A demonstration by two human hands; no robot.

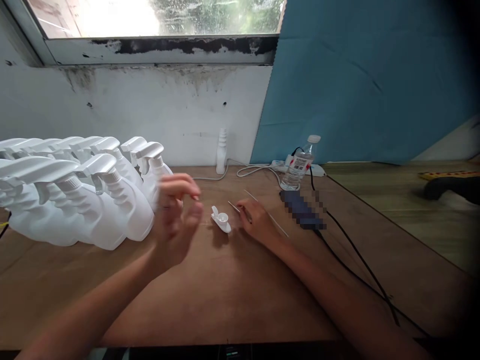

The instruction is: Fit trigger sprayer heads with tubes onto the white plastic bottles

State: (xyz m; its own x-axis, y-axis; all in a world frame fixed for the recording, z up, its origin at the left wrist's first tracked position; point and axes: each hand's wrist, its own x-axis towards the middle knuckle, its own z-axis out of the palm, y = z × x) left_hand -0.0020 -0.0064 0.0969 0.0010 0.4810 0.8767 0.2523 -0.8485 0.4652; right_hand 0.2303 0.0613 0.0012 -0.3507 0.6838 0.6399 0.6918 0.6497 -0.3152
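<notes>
My left hand (176, 220) hangs above the table beside the spray bottles, blurred by motion. Its fingers are bent, with a gap to the thumb and nothing visible between them. My right hand (257, 220) rests low on the table, fingertips closed around a thin white tube (233, 206) whose end pokes out to the left. Just behind that hand lies a second thin white tube (277, 224). Between my hands sits a small white plastic sprayer part (221, 220) with a round cup on it. White trigger spray bottles (127, 210) stand packed together at the left.
A clear water bottle (298, 167) stands at the back right near a power strip (318, 170). A white ribbed bottle-like piece (221, 152) stands against the wall. A pixelated dark object (303, 210) and black cables (352, 245) lie to the right. The table edge (375, 217) runs along that side.
</notes>
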